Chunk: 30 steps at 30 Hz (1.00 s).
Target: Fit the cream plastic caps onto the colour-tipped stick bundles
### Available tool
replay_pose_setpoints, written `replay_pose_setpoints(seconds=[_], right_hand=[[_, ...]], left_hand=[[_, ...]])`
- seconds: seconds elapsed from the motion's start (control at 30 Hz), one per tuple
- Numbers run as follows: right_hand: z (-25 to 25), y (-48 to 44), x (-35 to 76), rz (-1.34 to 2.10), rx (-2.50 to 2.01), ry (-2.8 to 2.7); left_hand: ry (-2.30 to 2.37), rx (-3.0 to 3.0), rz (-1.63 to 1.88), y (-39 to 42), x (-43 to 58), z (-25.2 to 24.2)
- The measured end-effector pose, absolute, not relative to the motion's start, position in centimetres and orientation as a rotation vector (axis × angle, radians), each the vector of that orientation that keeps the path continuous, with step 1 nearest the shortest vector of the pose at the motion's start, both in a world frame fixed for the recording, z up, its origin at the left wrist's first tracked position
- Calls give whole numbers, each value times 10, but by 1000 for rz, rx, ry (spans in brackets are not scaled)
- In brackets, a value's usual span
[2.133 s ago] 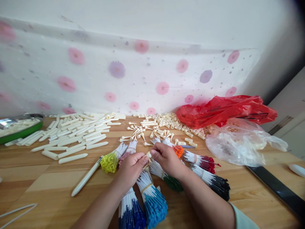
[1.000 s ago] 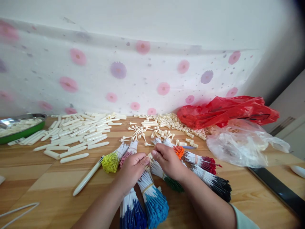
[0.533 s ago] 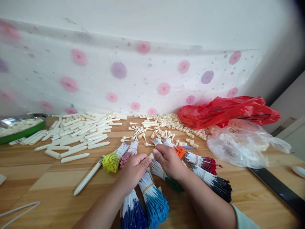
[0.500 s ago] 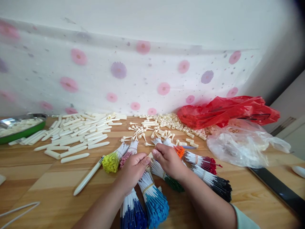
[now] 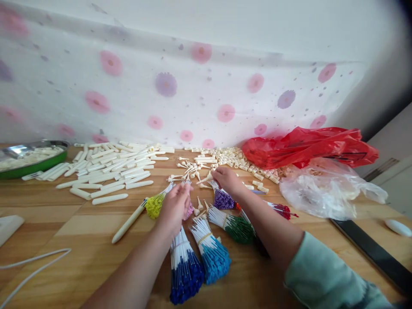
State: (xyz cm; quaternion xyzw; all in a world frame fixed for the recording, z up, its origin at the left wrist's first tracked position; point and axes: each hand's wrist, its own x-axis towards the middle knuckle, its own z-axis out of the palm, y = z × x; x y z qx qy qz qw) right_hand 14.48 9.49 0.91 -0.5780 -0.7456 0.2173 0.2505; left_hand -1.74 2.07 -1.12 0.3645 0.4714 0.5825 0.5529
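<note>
L hand (image 5: 175,207) was left of purple bundle (image 5: 223,200), fingers curled, hold unclear; R hand (image 5: 227,179) just behind bundle, fingers bent nr pegs (image 5: 192,175), cdn't tell if gripping; most pegs lay behind & left of bundle

Head view, down over hands (image 5: 175,205)

Wooden table (image 5: 90,240): white tubes (image 5: 117,164) lay left of left hand (image 5: 177,204), dark-blue bundle (image 5: 185,266) on its near side; clear bag (image 5: 331,189) right of right hand (image 5: 227,180).
</note>
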Motion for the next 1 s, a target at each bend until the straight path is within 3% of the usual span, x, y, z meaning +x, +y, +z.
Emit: replay_pose_setpoints(seconds=[0.17,0.47,0.77,1.0], right_hand=[[17,128,140,401,-1743,-2147],[3,82,109,513,-1328,-2890],[17,70,125,501,-1283,-2613],[7,40,147,1462,-898,-1601]], left_hand=[[965,553,1486,31,-30,-10],[912,539,1484,28,-26,-8],[995,855,1325,23,-22,-13],[1165,1215,1238,18,-16,-18]])
